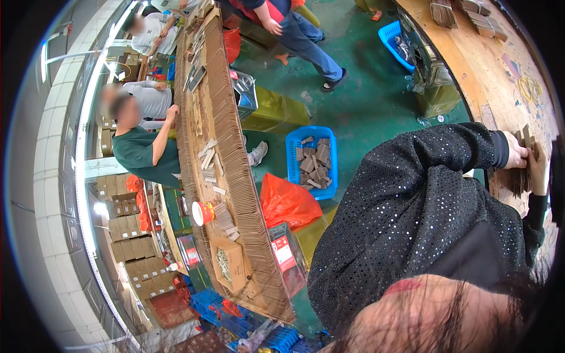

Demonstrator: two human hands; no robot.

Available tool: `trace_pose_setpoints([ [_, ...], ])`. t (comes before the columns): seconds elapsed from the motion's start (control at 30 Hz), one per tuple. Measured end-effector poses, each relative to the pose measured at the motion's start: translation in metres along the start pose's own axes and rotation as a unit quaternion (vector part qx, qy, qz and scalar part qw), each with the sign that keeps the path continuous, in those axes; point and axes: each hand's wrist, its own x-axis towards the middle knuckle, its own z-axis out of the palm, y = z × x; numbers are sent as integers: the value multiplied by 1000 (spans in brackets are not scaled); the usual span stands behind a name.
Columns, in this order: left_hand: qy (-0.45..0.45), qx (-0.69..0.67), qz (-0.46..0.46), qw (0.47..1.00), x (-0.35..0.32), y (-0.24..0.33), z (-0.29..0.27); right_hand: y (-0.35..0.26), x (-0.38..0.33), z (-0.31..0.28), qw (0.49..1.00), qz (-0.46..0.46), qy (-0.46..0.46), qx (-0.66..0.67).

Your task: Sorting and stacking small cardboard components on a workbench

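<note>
Brown card stack (520,182) — between both hands (516,153)

The counter (479,62) has bare wood between the brown stack (520,185) and the bundled brown pieces (485,25) — room to pass — though yellow bands (529,89) lie there and both piles block the ends.

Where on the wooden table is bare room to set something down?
On the pale wooden table, between the brown flat bundles and the black sequined sleeve, beside the yellow looped bands. Crowded: thin brown pieces at left hand and right hand.
</note>
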Motion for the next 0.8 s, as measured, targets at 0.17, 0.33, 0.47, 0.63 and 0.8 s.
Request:
trace_pose_setpoints([
  [0.17,-8,-5,-2,1000,-3,-2,-2,5,-3,8,999,-33,23,22],
  [0.33,-7,-8,-5,1000,-3,-3,0,-6,-5,3,1000,-28,4,0],
  [0.47,-17,-7,-7,1000,-4,1,-1,-5,-8,4,999,-38,-4,12],
  [0.63,-30,-8,-15,999,-7,5,-7,-13,-12,2,999,-51,0,15],
  [0.8,-33,-12,-15,999,-5,10,-10,-7,-18,4,996,-70,48,34],
])
